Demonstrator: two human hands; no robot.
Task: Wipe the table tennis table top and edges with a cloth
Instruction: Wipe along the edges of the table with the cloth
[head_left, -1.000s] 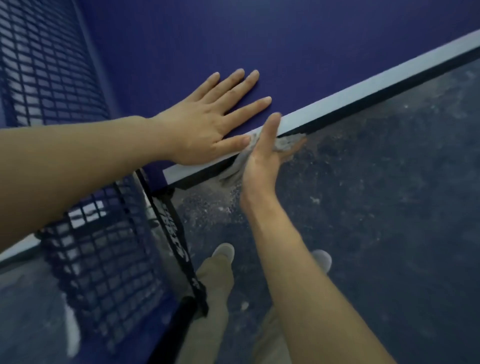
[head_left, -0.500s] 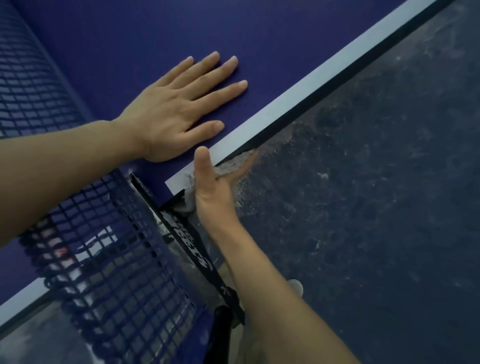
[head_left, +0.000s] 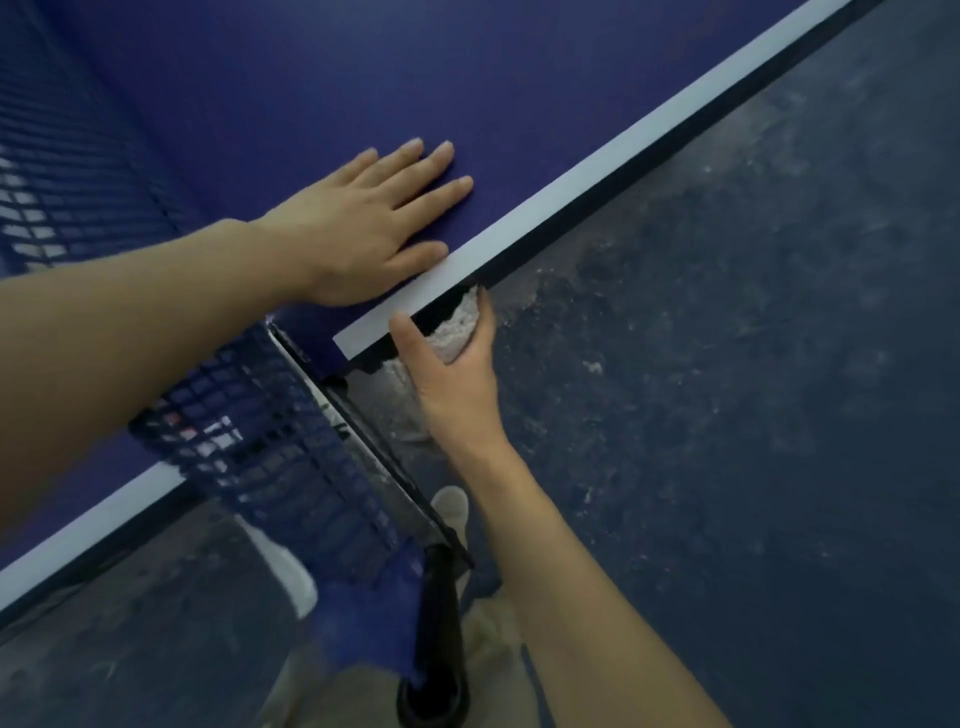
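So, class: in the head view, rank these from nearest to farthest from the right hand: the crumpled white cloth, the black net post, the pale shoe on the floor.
1. Crumpled white cloth: gripped in the right hand, at the table's side edge.
2. Pale shoe: on the floor, below the wrist.
3. Black net post: lower still, at the net's end.

Right hand (head_left: 451, 374): shifted along the table's side edge toward the net post (head_left: 435, 613) since a second ago; thumb now on the white border line (head_left: 571, 192), fingers under the edge.
Cloth (head_left: 460, 332): formerly flattened against the edge, now bunched in the palm.
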